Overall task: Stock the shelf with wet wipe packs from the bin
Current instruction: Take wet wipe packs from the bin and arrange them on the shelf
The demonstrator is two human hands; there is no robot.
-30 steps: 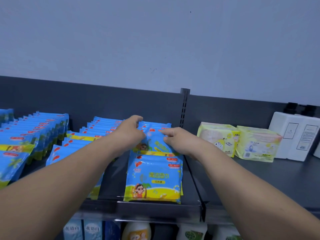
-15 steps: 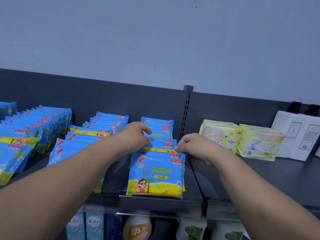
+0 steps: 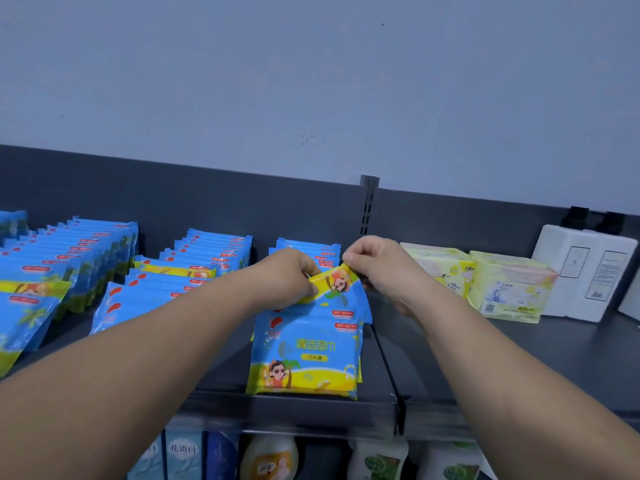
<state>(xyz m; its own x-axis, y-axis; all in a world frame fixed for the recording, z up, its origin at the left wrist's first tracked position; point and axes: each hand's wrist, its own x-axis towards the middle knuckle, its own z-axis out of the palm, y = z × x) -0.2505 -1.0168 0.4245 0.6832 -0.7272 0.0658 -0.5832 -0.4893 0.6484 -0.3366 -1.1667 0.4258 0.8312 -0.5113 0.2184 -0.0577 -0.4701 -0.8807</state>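
While both hands pinch the top corners of one wet wipe pack, its yellow edge lifted and tilted, the left hand curls its fingers round the left corner and the right hand nips the right corner between thumb and forefinger. The pack sits at the centre of the frame, over the right-hand row and just behind the front pack lying flat. This looks like the seating step. Next, the pack likely needs lowering square into that row, then both pinches released. A thin divider runs just right of the row and the shelf lip lies below, so sideways room is tight. Bare shelf shows to the left, before the middle row. The bin is out of view.
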